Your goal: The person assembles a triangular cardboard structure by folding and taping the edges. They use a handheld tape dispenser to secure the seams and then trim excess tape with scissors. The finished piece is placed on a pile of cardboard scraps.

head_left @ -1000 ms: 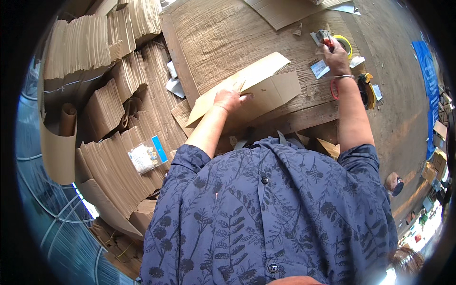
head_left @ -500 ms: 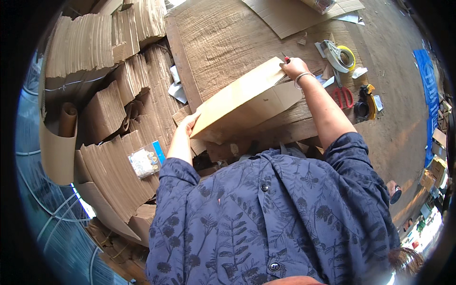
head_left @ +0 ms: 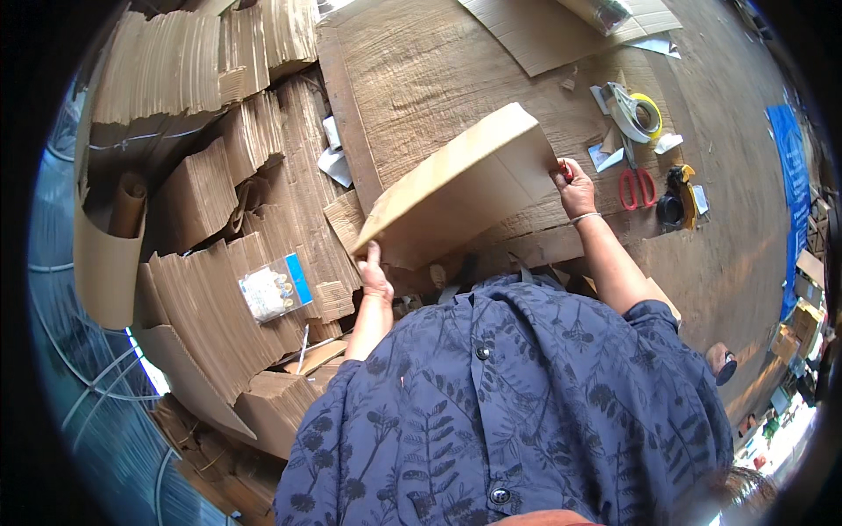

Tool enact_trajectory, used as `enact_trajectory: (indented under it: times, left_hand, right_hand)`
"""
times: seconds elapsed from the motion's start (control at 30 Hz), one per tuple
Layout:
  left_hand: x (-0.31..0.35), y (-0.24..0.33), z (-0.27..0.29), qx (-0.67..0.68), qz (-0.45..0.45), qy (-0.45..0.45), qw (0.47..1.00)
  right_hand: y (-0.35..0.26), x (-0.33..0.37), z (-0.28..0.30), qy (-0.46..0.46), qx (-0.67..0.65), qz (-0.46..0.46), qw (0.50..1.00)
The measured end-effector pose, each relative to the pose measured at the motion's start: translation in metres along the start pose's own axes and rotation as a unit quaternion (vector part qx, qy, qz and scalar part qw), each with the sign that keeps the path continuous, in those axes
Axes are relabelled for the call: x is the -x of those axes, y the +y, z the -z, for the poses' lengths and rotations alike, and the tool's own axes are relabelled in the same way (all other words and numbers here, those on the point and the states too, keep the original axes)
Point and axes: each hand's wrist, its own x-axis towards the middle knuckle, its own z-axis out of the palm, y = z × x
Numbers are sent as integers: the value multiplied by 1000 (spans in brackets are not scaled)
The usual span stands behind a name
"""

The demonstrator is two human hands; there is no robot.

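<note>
A long brown cardboard carton (head_left: pixel 474 197) is tilted over the wooden tabletop, its narrow pale side up and a broad brown side facing me. At its lower left corner my left hand (head_left: pixel 375 273) is closed on the cardboard, thumb on the near side. My right hand (head_left: pixel 576 193) is at the carton's right edge, closed round a small red tool (head_left: pixel 567 170). Most of that tool is hidden by the fingers, so its kind is unclear. Whether these fingers also grip the carton's edge, I cannot tell.
Red-handled scissors (head_left: pixel 638 186), a tape roll with a yellow rim (head_left: pixel 646 118) and a black-and-yellow tape dispenser (head_left: pixel 680 197) lie on the wooden table (head_left: pixel 421 66) at right. Stacked cardboard sheets (head_left: pixel 206 294) fill the left side, with a clear packet (head_left: pixel 270 291) on top. A flat cardboard piece (head_left: pixel 535 35) lies at the far edge.
The carton has turned so its broad side faces me more. My right hand has moved from its far right corner down along the right edge, toward me. My left hand's thumb now shows on the near side.
</note>
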Motion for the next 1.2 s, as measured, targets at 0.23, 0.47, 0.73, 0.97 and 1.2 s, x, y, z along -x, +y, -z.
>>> enact_trajectory:
  times: [0.23,0.47,0.73,0.97,1.2]
  left_hand:
    - [26,27,-18,-154,-218,18,964]
    - [-1,60,-161,-470,-557,-271,629]
    - [16,70,-242,-660,-224,-410,589]
    - [4,62,-237,-652,-263,-411,579]
    - [5,63,-237,-646,-279,-407,583]
  right_hand:
    - [-11,31,30,148,170,-27,974]
    - [-106,29,5,-49,432,46,900]
    - [-115,24,-1,-77,468,20,880]
    - [-120,26,0,-78,469,41,879]
    - [-110,14,5,-54,520,116,844]
